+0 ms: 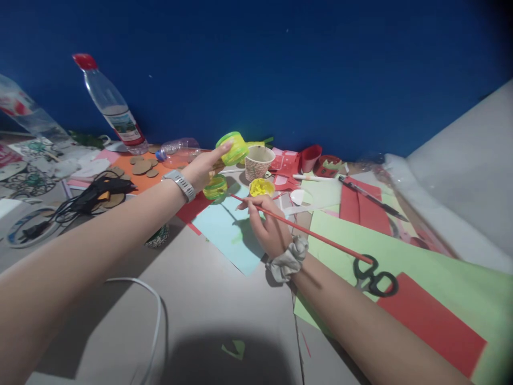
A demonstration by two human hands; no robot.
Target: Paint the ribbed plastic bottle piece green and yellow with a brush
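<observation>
At the far left a clear bottle (30,115) leans in view, with a roll of tape (14,235) below it on the table (200,315). Next come a tangle of black cord (90,199) and a clear bottle with a red cap (116,115), which stands against the blue wall (256,64). Cardboard discs (142,167) lie on orange paper (158,176), and a clear plastic bottle (182,151) lies on its side just behind the left wrist, which wears a pale watch (182,184). A white cable (157,315) curves across the table nearer the person. The left hand (210,167) has its grip closed round a yellow-green tub (233,148), held up and tilted above a second yellow-green tub (215,187) beside the light blue paper (230,230). Just right of the held tub stands a patterned paper cup (258,162), with a dish of yellow stuff (262,187) in front of it. The right hand (270,224), a grey scrunchie (289,260) at its wrist, pinches a red stick (320,236), probably a brush, near its far end; the tip is too small to make out. The stick's near end passes over the black-handled scissors (374,278), which lie on green paper (425,267) beside red paper (436,321). Beyond them a pen (372,198) crosses more red paper.
</observation>
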